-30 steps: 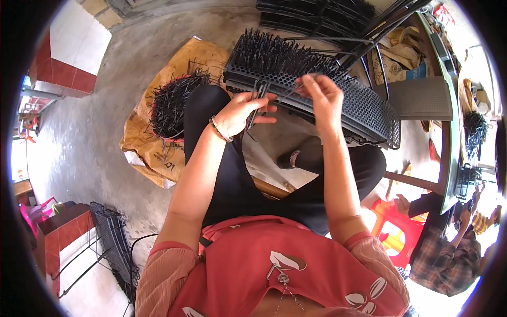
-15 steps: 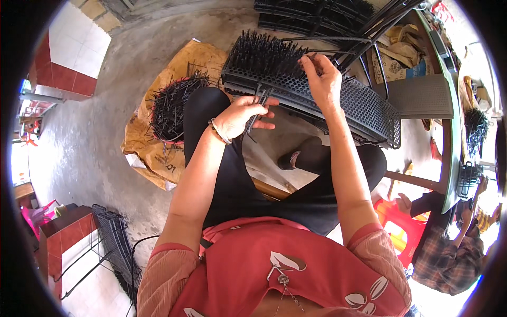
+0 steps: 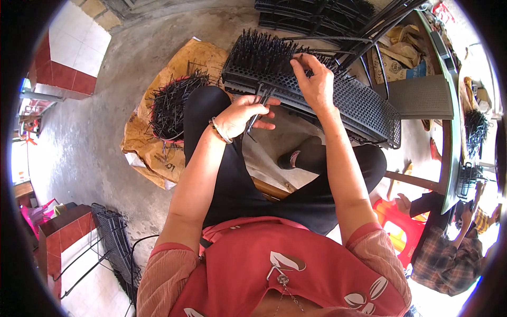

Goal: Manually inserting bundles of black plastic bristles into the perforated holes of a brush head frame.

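A long black perforated metal rack lies slantwise before my knees. Thin black rods stand upright and close together in the holes of its left part, while holes toward the right end are bare. My left hand, just in front of the rack, is closed on a small bunch of thin black rods. At the edge of the standing rods, my right hand has thumb and forefinger pinched together; what is between them, if anything, is too small to make out.
Left of my knee, a container heaped with loose black rods sits on a brown sack. A black metal frame and a green-edged table stand at the right. Farther right, a person in a plaid shirt is near a red stool.
My right hand has shifted slightly left along the rack, and its fingers have drawn closer together. My left hand stays in place with the rods.
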Action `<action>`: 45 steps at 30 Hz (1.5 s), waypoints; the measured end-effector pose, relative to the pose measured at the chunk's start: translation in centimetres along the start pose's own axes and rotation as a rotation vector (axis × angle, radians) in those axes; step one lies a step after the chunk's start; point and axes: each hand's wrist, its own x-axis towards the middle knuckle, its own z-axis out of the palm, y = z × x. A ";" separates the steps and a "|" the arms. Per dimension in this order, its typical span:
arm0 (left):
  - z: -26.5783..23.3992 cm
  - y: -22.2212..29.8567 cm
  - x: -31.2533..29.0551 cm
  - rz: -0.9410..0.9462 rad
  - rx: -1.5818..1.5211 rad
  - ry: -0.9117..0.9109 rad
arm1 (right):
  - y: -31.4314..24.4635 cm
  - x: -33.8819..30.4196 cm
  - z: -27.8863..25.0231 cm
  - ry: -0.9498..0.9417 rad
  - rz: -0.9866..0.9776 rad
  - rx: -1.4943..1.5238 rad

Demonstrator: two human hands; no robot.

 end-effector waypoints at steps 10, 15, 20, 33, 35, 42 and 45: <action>0.1 0.1 -0.1 0.004 0.003 -0.006 | 0.2 0.1 0.2 -0.006 -0.097 -0.042; 0.3 0.2 -0.2 0.001 0.011 -0.004 | 0.1 -0.5 -0.2 -0.003 -0.250 -0.151; 0.7 0.6 -0.1 -0.024 -0.108 0.019 | -0.3 -1.4 -0.4 0.107 -0.178 -0.098; 0.3 0.2 -0.3 0.030 -0.147 -0.091 | -2.9 -4.8 0.7 -0.314 0.730 0.816; 0.5 0.3 -0.3 0.045 -0.189 -0.066 | -2.7 -4.8 0.5 -0.244 0.724 0.892; 0.8 0.4 -0.3 0.007 -0.162 -0.058 | -1.4 -3.3 -1.0 -0.058 0.634 0.862; 0.6 0.3 -0.2 0.007 -0.152 -0.017 | -1.4 -1.8 -1.5 0.053 0.464 0.766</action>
